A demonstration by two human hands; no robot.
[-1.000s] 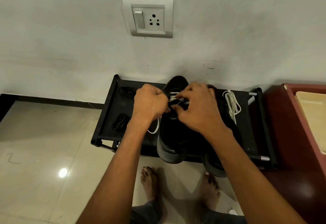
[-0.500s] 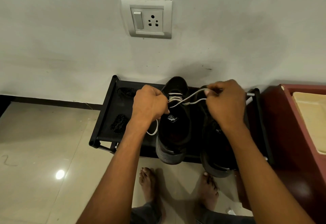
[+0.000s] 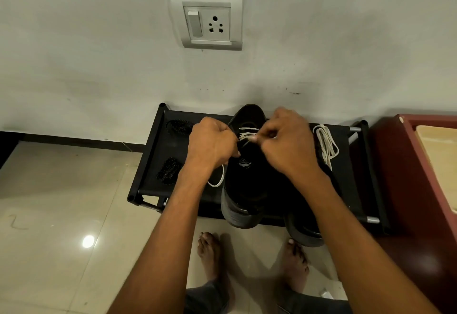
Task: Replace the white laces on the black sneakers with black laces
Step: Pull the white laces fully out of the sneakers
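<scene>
Left black sneaker (image 3: 243, 185), toe toward the wall, resting on the black shoe rack (image 3: 158, 155) with its heel overhanging the front edge; a white lace (image 3: 247, 133) crosses its upper eyelets, one loop hanging beside the shoe at left. Left hand (image 3: 210, 143), fingers curled, grips the sneaker's left side at the eyelets; right hand (image 3: 284, 140) pinches the white lace between thumb and fingertip just above the tongue. Second black sneaker (image 3: 304, 229) beside the first, largely hidden under the right forearm; a loose white lace (image 3: 326, 145) lies bundled on the rack to its right. Two coiled black laces (image 3: 169, 170) lie on the rack's left portion; wall socket (image 3: 207, 23) above; red cabinet (image 3: 408, 177) at right; bare feet (image 3: 209, 252) on the tiled floor.
</scene>
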